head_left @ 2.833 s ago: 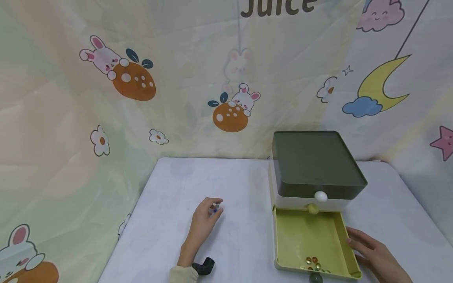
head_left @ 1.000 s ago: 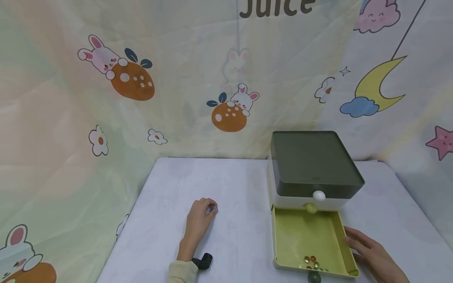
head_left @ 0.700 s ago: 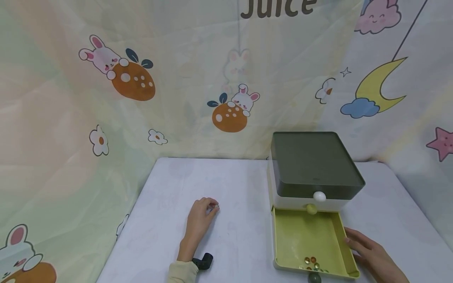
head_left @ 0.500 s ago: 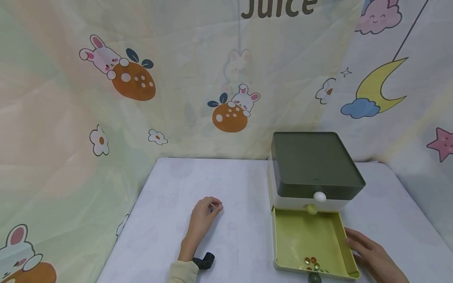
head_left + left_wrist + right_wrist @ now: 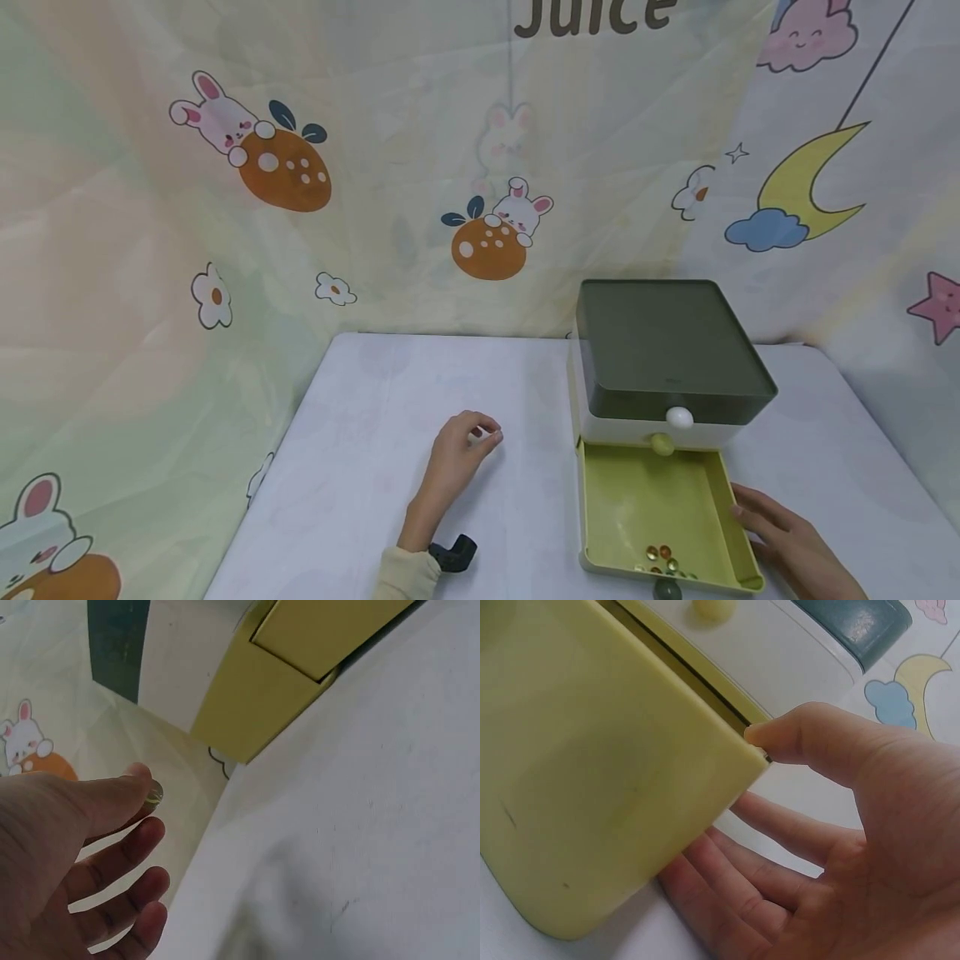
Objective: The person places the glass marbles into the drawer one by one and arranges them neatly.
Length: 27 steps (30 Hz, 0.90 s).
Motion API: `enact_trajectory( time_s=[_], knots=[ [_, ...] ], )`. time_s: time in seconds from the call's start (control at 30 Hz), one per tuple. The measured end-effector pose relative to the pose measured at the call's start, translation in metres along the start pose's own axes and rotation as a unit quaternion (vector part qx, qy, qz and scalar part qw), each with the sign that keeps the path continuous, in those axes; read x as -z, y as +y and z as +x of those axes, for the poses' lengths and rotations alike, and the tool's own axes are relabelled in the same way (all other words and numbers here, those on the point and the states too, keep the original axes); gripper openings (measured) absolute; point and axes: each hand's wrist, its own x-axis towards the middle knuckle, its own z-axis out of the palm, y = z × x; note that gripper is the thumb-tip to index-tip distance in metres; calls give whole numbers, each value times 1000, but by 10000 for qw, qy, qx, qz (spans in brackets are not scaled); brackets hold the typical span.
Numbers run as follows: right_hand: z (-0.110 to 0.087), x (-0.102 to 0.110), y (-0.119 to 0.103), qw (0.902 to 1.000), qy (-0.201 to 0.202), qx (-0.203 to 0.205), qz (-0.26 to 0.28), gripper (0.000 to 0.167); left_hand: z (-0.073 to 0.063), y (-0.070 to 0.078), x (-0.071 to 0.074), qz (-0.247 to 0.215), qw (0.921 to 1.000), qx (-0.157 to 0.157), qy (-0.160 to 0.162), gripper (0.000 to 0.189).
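My left hand [image 5: 455, 457] is raised above the white table, left of the drawer unit. Between thumb and forefinger it pinches a clear glass marble [image 5: 156, 794] with a yellow-green swirl; the other fingers are loosely bent. The yellow-green drawer [image 5: 645, 492] is pulled out toward me. Several amber and greenish marbles [image 5: 664, 553] lie near its front wall. My right hand [image 5: 801, 537] holds the drawer's right side. In the right wrist view its thumb rests on the rim near the corner, and its fingers reach under the side, their tips partly hidden.
The unit [image 5: 675, 350] has a dark green top and a white-knobbed drawer [image 5: 679, 417] above the pulled-out one. A round dark green knob [image 5: 667, 589] sits at the drawer's front. The white table [image 5: 360, 417] meets a printed cloth backdrop [image 5: 390, 167] behind.
My left hand has moved to the right over the table, toward the drawer, with the marble. The right hand and the drawer have stayed in place.
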Motion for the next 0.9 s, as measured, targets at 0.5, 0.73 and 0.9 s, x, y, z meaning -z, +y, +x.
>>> enact_trajectory(
  time_s=[0.5, 0.73, 0.9],
  knots=[
    [0, 0, 1, 10000, -17, -22, 1, 105, -2, 41, -20, -292, 9953, -685, -619, 11],
    [0, 1, 1, 10000, -55, -7, 45, 103, -6, 61, -35, -257, 9871, -1292, -911, 12],
    [-1, 1, 1, 9999, -71, 1, 120, 103, -11, 76, -46, -225, 9773, -1770, -1141, 13]
  ],
)
